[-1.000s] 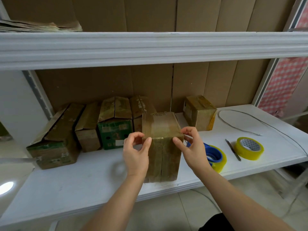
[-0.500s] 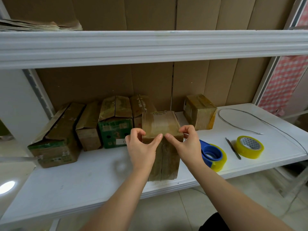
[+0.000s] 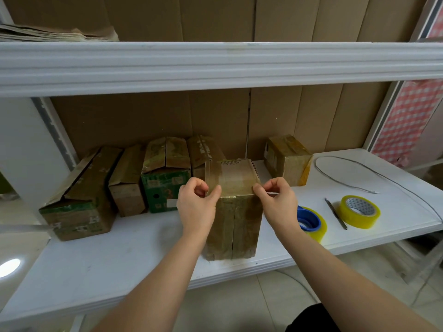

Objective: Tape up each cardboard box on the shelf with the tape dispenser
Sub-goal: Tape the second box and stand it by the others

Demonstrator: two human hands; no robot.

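Note:
A tall cardboard box wrapped in clear tape stands upright at the shelf's front edge, in the middle. My left hand grips its upper left corner, thumb tip on the top face near the front edge and fingers curled beside the box. My right hand mirrors it at the upper right corner, thumb on the top edge. The tape dispenser, a blue core with a yellow roll, lies on the shelf just right of my right wrist, untouched.
Several more boxes stand in a row at the back left, and one taped box at the back right. A second yellow tape roll, a thin dark tool and a grey wire lie on the white shelf. Another shelf hangs overhead.
My thumbs came together at the middle of the box's front top edge, then slid apart along it to the two corners. The box stays in place.

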